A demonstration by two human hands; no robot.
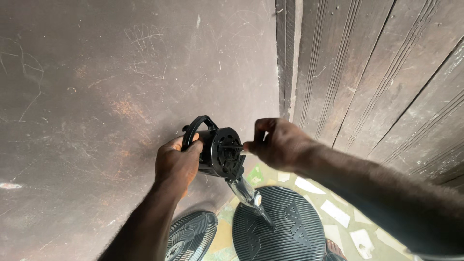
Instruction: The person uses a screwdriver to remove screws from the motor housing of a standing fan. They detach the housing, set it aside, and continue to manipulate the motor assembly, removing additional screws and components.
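Note:
A black fan motor housing (221, 151) with a carry handle on its back is held up in front of a dark wall. My left hand (177, 162) grips its rear and handle. My right hand (278, 143) is pinched on the thin metal shaft (236, 146) that sticks out of the motor's front. A grey and white neck piece (246, 192) runs down from the motor toward a round black ribbed base (279, 224) on the floor.
A round black fan grille (191, 237) lies on the floor at the lower left. The floor has pale tile fragments (336, 212). A dark scuffed wall (96, 96) fills the left, a grooved wooden door (377, 72) the right.

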